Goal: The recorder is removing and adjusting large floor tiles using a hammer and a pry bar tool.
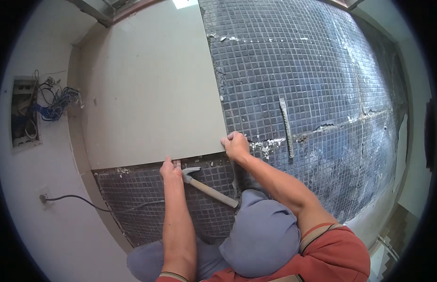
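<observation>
A large glossy beige floor tile (148, 84) covers the far left part of the floor. At its near edge is my left hand (170, 168), thumb on top and the other fingers curled at the edge, partly hidden. My right hand (236, 145) grips the tile's near right corner, fingers bent around it. Just right of my left hand lies a claw hammer (211, 191), its metal head toward that hand and its pale handle slanting toward my knee. Farther right, a long flat chisel-like bar (286, 127) rests on the dark floor.
Dark grid-patterned flooring (275, 70) with cracks and pale chips extends right and in front. An open wall box (27, 113) with tangled wires (61, 101) is at the left. A black cable (82, 197) runs from a wall socket (44, 196) across the floor.
</observation>
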A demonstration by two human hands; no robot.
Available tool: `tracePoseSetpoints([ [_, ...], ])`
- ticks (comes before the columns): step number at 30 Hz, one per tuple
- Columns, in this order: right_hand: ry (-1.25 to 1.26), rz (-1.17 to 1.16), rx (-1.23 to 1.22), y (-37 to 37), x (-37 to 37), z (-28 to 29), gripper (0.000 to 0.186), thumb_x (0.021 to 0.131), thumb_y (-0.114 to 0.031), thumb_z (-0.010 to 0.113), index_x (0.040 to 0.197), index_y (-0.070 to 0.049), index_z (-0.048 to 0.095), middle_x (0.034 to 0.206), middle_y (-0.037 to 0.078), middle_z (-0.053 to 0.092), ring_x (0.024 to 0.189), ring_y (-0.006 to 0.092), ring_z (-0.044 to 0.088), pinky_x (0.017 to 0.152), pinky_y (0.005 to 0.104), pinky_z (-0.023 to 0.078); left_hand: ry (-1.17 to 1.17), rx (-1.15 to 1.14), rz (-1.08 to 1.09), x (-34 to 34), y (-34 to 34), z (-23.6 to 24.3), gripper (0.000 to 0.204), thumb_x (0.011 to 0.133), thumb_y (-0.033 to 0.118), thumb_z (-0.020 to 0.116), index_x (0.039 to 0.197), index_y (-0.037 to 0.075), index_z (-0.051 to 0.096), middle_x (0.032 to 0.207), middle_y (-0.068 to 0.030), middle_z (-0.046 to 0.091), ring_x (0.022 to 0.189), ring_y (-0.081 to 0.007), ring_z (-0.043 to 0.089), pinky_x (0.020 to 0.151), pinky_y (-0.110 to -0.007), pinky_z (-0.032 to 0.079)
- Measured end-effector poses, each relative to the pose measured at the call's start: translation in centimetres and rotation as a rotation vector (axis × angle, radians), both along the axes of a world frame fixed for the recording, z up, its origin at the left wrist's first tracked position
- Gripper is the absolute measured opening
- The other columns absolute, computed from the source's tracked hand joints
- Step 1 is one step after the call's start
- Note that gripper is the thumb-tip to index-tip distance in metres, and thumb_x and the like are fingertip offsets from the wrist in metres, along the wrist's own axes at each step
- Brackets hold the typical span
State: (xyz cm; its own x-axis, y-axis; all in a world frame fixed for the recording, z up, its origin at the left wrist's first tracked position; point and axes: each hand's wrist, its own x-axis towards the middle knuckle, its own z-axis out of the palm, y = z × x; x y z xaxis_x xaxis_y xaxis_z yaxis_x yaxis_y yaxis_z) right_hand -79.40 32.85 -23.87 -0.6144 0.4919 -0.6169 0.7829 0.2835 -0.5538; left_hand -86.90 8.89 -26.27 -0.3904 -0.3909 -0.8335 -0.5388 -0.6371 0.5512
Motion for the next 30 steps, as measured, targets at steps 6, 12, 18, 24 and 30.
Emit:
tracePoseSetpoints([
  [6,-0.036,-0.032,-0.023,-0.4,-0.8,0.6,0.033,0.077,-0.031,0.069,0.091,-0.002,0.064,0.093,0.02,0.066,0.091,0.0332,0.064,0.08,0.0411,0.049,-0.029,-0.023,0.031,-0.7,-0.2,-0.2,0.023,0.094,0.007,0.05,0.113,-0.004,0.05,0.106,-0.0145,0.059,0.095,-0.0267,0.06,0.086,-0.04,0.051],
  [12,0.1,-0.066,-0.072,0.6,-0.2,-0.1,0.034,0.077,-0.031,0.07,0.092,-0.001,0.064,0.092,0.021,0.066,0.089,0.0344,0.064,0.079,0.0414,0.049,0.085,0.048,-0.017,-0.5,0.1,-2.3,0.022,0.09,0.002,0.054,0.111,-0.004,0.052,0.104,-0.0144,0.059,0.093,-0.0268,0.061,0.081,-0.041,0.053],
  [18,0.07,0.014,0.101,-0.9,0.7,-0.9,0.034,0.075,-0.029,0.07,0.087,0.002,0.064,0.084,0.02,0.066,0.083,0.0311,0.065,0.075,0.0385,0.05,-0.05,-0.027,0.041,-0.1,0.1,-0.5,0.023,0.087,-0.002,0.053,0.109,-0.003,0.052,0.103,-0.0135,0.059,0.089,-0.0281,0.062,0.078,-0.044,0.054],
  [24,0.046,0.099,0.045,-1.0,-0.2,0.7,0.04,0.076,-0.033,0.069,0.093,0.003,0.063,0.094,0.023,0.065,0.092,0.0358,0.063,0.081,0.0413,0.048,0.075,0.025,0.131,-1.0,-0.4,-1.5,0.033,0.078,-0.005,0.057,0.111,-0.003,0.05,0.105,-0.0135,0.058,0.092,-0.0293,0.062,0.074,-0.042,0.053],
  [30,0.19,-0.014,-0.088,0.2,0.6,-2.8,0.039,0.076,-0.033,0.069,0.09,0.003,0.063,0.092,0.023,0.065,0.089,0.033,0.064,0.079,0.0387,0.048,0.082,0.101,-0.042,-0.3,-0.9,-3.1,0.021,0.081,-0.004,0.054,0.102,0.0,0.055,0.097,-0.0131,0.061,0.088,-0.0274,0.063,0.073,-0.041,0.053],
])
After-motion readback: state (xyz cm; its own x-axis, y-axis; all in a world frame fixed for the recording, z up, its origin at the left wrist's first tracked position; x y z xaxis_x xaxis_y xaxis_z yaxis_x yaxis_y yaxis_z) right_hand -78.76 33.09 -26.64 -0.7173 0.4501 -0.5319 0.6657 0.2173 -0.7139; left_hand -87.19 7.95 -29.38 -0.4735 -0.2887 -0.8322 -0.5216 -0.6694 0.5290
